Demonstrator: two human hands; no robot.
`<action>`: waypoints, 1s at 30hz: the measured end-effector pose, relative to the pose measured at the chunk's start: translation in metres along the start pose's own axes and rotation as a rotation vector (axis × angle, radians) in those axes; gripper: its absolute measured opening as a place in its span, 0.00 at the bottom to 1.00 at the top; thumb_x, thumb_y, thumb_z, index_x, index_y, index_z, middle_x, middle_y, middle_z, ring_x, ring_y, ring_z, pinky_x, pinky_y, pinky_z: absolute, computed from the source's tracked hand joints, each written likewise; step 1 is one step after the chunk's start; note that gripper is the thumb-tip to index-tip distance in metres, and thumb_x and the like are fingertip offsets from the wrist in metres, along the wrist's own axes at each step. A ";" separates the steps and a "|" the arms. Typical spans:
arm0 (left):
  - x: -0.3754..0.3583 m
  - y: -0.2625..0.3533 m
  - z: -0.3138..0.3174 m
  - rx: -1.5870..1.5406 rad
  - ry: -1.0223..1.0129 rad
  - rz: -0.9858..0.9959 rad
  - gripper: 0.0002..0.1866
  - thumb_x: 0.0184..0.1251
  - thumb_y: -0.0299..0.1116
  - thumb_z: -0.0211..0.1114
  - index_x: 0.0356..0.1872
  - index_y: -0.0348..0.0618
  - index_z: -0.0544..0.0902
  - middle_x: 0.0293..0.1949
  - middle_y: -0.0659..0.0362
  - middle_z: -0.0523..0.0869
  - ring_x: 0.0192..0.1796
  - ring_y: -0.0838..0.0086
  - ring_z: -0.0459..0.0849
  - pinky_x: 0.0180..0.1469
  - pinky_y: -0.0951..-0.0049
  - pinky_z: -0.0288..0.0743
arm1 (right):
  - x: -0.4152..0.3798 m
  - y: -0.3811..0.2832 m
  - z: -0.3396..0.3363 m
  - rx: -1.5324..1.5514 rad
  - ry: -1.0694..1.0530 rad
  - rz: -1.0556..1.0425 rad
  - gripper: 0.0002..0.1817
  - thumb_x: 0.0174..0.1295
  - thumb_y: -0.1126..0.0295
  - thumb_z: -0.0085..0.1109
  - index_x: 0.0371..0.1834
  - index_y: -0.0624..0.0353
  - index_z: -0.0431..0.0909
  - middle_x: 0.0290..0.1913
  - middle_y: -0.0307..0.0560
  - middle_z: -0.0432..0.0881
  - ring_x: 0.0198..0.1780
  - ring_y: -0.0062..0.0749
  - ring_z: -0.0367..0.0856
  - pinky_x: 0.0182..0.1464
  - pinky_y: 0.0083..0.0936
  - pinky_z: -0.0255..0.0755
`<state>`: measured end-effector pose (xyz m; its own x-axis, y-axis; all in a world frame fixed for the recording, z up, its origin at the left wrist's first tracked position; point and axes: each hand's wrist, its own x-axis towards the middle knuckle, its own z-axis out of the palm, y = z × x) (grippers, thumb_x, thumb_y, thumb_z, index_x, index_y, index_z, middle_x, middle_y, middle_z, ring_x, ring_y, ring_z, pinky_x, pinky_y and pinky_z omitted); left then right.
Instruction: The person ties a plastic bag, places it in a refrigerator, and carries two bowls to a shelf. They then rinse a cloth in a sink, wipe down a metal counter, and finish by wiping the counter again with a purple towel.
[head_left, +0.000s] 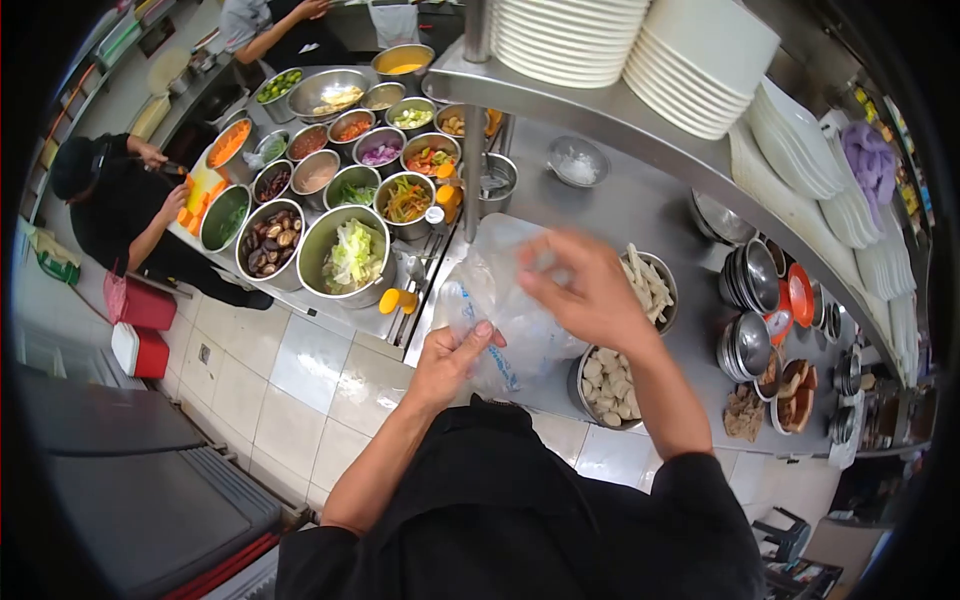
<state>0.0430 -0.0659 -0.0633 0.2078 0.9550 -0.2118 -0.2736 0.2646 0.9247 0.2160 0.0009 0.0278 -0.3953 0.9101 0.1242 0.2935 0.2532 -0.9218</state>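
Reaches forward with both arms over the near side of the tabletop [640, 190], bare from the short black sleeves down. Brings the left forearm up from the lower left, slanting toward the bag [530, 345], with the left grip [445, 368] at its lower left side. Clamps the clear film there with the left grip, laying the thumb across the front and pointing it up and to the right, with fingertips showing just past it.

Slants the right forearm up and to the left from the lower right, elbow bent, and carries the right grip [585, 290] higher than the left. Turns the back of the right grip mostly upward, aiming the thumb and fingers left over the bag's upper right part, loosely curled. Blurs at those fingertips; cannot tell whether to call them apart or pinching film.

Holds the bag in front of the chest, across the near edge of the tabletop, wrinkled and see-through, with blue print down the front. Leaves unclear whether to call it filled.

Passes the right forearm above a pot of white pieces [575, 388], just right of the bag, and beside a bowl of white strips [676, 290], farther back. Has a pot of lettuce [303, 250] to the left, and a small bowl [606, 165] beyond the hands.
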 end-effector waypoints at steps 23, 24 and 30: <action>0.043 -0.001 -0.002 -0.471 -0.070 -0.506 0.07 0.60 0.34 0.57 0.34 0.42 0.79 0.17 0.69 0.67 0.20 0.85 0.65 0.23 0.81 0.59 | -0.026 0.057 0.007 0.419 -0.126 0.694 0.13 0.55 0.64 0.61 0.22 0.64 0.76 0.17 0.38 0.73 0.12 0.17 0.64 0.13 0.17 0.55; 0.043 0.002 -0.011 -0.429 -0.168 -0.450 0.06 0.59 0.32 0.59 0.34 0.42 0.78 0.16 0.70 0.66 0.18 0.86 0.63 0.20 0.82 0.57 | -0.030 0.048 -0.002 0.359 -0.123 0.616 0.11 0.53 0.66 0.61 0.22 0.63 0.76 0.17 0.39 0.73 0.12 0.16 0.64 0.13 0.17 0.55; 0.030 0.000 -0.025 -0.215 -0.069 -0.202 0.05 0.58 0.28 0.58 0.35 0.40 0.76 0.15 0.70 0.64 0.15 0.87 0.58 0.17 0.84 0.51 | 0.005 0.072 -0.053 -0.669 0.361 0.196 0.06 0.42 0.73 0.60 0.22 0.64 0.75 0.20 0.52 0.77 0.25 0.41 0.77 0.30 0.31 0.70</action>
<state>0.0252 -0.0342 -0.0777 0.3397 0.8707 -0.3557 -0.4115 0.4776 0.7762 0.2813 0.0407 -0.0184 -0.0079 0.9799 0.1993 0.8360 0.1158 -0.5364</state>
